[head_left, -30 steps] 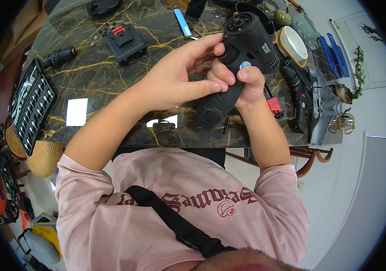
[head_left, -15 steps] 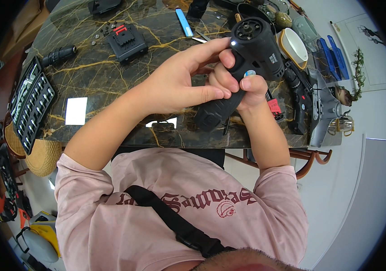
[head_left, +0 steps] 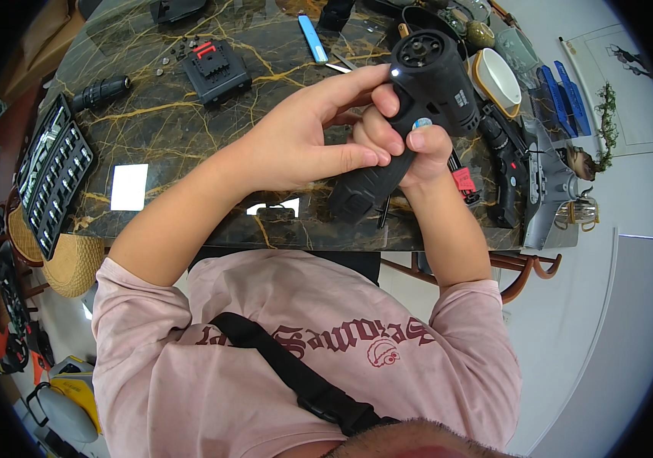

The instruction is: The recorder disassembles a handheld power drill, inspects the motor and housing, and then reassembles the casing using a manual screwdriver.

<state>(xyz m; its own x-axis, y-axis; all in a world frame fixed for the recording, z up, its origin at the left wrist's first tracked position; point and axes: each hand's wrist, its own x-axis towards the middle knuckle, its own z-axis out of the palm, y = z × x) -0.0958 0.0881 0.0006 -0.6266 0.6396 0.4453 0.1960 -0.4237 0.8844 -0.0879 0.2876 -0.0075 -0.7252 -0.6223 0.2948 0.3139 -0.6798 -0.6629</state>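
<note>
My right hand [head_left: 418, 149] is closed around the grip of a black power drill body [head_left: 456, 91], just below a small round label. Its top end shows an open round face with holes, and a small white light glows beside it. My left hand [head_left: 317, 133] wraps against the drill from the left, fingertips near that light and thumb lying over my right fingers. The drill is raised over the dark marble table [head_left: 174, 137]. Behind it lie a black battery pack [head_left: 218, 76] with a red latch, small loose parts [head_left: 161, 72], and a blue slim tool [head_left: 310, 34].
An open socket case [head_left: 58, 172] and a black cylindrical part [head_left: 97, 93] lie at left. At right are another black tool [head_left: 502, 191], a red-tagged item [head_left: 464, 183], grey metal parts [head_left: 540, 183], blue plastic pieces [head_left: 563, 99] and a white dish [head_left: 498, 82]. A woven seat [head_left: 74, 271] stands beside the table.
Since a second ago, the drill and both hands have shifted slightly right and down, and the small white light now shows. The last half second shows almost no movement.
</note>
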